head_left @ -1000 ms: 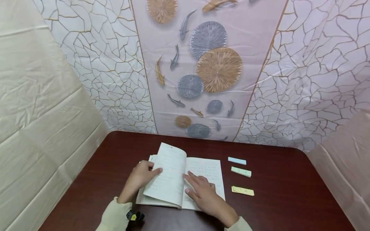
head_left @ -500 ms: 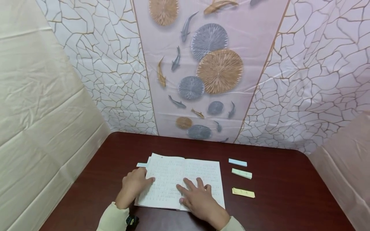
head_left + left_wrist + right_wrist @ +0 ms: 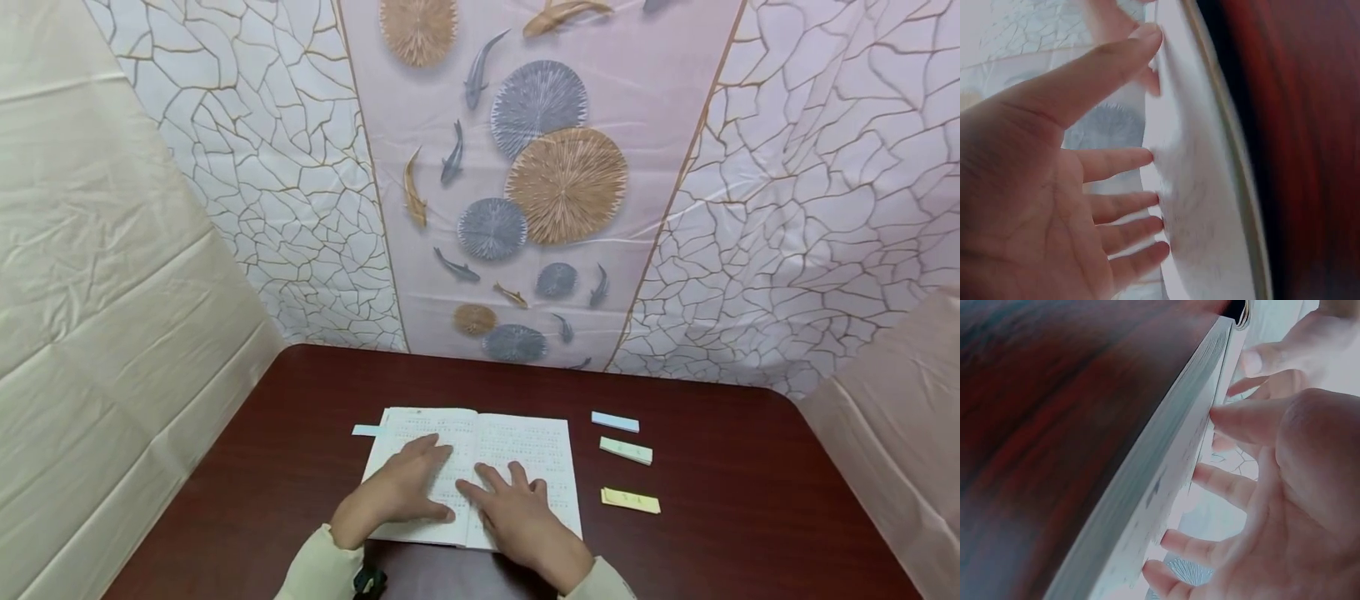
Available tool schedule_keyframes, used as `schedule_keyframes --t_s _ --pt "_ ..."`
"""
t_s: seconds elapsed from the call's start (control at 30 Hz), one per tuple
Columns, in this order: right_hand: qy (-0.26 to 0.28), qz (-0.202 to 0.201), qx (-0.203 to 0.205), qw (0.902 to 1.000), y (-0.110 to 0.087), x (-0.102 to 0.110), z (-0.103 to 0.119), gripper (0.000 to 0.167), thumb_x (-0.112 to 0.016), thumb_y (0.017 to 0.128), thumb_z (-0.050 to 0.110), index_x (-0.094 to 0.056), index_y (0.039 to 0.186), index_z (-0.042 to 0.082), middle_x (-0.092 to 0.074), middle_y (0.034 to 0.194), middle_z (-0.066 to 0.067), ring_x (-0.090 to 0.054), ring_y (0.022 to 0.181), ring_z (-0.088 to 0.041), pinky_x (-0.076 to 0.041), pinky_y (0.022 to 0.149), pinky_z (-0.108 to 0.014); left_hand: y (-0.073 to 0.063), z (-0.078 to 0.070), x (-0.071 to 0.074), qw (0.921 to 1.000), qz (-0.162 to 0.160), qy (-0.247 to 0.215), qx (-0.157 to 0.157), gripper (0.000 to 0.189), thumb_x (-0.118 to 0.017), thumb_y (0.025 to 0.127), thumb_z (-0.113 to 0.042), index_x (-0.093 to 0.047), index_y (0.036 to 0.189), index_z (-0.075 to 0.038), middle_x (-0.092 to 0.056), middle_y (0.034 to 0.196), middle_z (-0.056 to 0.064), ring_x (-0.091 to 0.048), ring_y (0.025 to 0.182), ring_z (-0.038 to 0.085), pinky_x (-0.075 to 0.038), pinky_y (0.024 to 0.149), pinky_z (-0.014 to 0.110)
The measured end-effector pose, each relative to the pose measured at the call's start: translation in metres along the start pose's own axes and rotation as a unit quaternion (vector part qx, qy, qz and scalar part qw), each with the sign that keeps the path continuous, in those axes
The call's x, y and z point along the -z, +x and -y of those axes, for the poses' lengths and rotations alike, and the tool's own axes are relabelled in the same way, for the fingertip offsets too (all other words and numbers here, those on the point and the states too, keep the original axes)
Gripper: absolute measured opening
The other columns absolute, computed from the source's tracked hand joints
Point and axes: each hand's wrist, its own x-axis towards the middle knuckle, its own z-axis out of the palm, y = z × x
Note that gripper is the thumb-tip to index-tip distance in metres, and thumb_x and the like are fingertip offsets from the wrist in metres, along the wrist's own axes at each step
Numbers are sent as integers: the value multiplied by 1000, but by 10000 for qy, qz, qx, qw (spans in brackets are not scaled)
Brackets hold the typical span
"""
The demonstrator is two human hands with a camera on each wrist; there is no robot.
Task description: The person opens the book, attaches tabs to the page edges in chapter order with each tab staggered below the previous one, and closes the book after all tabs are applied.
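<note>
Book (image 3: 487, 435) lying open and flat on a dark red-brown table (image 3: 720, 500), directly beneath a person's two hands. Its spine runs away from the person, passing between them. The left hand (image 3: 408, 486) is over the left page, fingers pointing toward the spine; the right hand (image 3: 519, 515) is spread over the right page, its index fingertip reaching the spine line. Both have fingers and thumb apart, clamped on nothing; in the wrist views the fingertips appear to touch the paper. A pale blue tab (image 3: 367, 430) sticks out sideways from the far part of the book's left edge, nearer the left hand. Well to the right, nearer the right hand, paper slips lie in a column: blue slips (image 3: 615, 422) farthest, then green slips (image 3: 626, 451), yellow slips (image 3: 630, 500) closest, long axes roughly left to right. No container shows.
</note>
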Motion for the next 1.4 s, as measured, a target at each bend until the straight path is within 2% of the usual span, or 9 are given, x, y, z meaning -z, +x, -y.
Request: schedule_keyframes --t_s 0.17,0.33,0.47,0.57,0.67,0.8,0.9,1.07,1.4 --pt "27 -10 -80 10000 -1 -1 -1 47 -63 105 21 -59 150 34 -50 158 -4 -47 135 -44 -47 82 -61 1 -7 -5 9998 218 12 -19 98 -93 79 -45 -48 158 -9 -32 167 26 -30 154 48 -37 116 66" --pt "-12 -168 70 9998 -6 -1 -4 49 -64 104 22 -58 151 35 -51 157 -5 -47 135 -46 -47 82 -62 1 -17 -5 9996 246 121 68 96 -94 78 -43 -50 157 -12 -33 166 26 -32 153 49 -40 114 66" --pt "484 -539 168 9972 -12 0 -15 53 -68 101 19 -56 153 24 -52 155 -14 -49 134 -48 -48 87 -67 4 -25 -3 9986 354 298 242 97 -95 78 -43 -50 158 -12 -33 167 25 -31 155 46 -38 116 64" --pt "811 -995 -190 9915 -14 4 -31 57 -74 97 16 -57 150 9 -55 149 -22 -53 131 -49 -49 93 -69 8 -29 -2 9974 435 477 319 98 -95 78 -43 -48 159 -13 -33 168 25 -30 156 44 -36 119 62" --pt "735 -1152 -959 9860 -12 9 -51 61 -80 93 22 -57 146 0 -57 143 -26 -53 129 -50 -48 97 -67 11 -30 -2 9964 458 613 356 99 -95 77 -43 -48 159 -12 -33 167 25 -31 156 43 -37 119 60" --pt "598 -723 -1866 9779 -11 13 -77 80 -83 92 41 -52 149 -6 -52 147 -30 -45 135 -52 -42 105 -67 12 -29 -2 9959 506 612 425 101 -96 76 -43 -48 159 -12 -32 168 25 -29 157 42 -37 119 59" --pt "717 -460 -2134 9733 -11 13 -89 95 -82 89 51 -45 154 -7 -44 153 -32 -37 141 -54 -35 110 -70 11 -27 -3 9963 563 444 475 101 -96 76 -41 -47 160 -12 -29 169 24 -26 158 41 -34 121 59" --pt "692 -159 -2165 9737 -13 10 -98 100 -78 90 59 -41 158 -4 -37 159 -30 -31 145 -56 -31 112 -72 11 -24 -2 9970 640 194 387 100 -95 78 -36 -45 160 -10 -26 171 24 -21 160 42 -29 123 61" --pt "487 52 -2260 9729 -9 9 -94 92 -78 93 51 -43 157 -5 -36 159 -32 -31 145 -56 -31 113 -72 13 -24 -3 9970 631 88 439 99 -96 77 -35 -47 160 -10 -26 170 24 -21 160 43 -28 124 61"
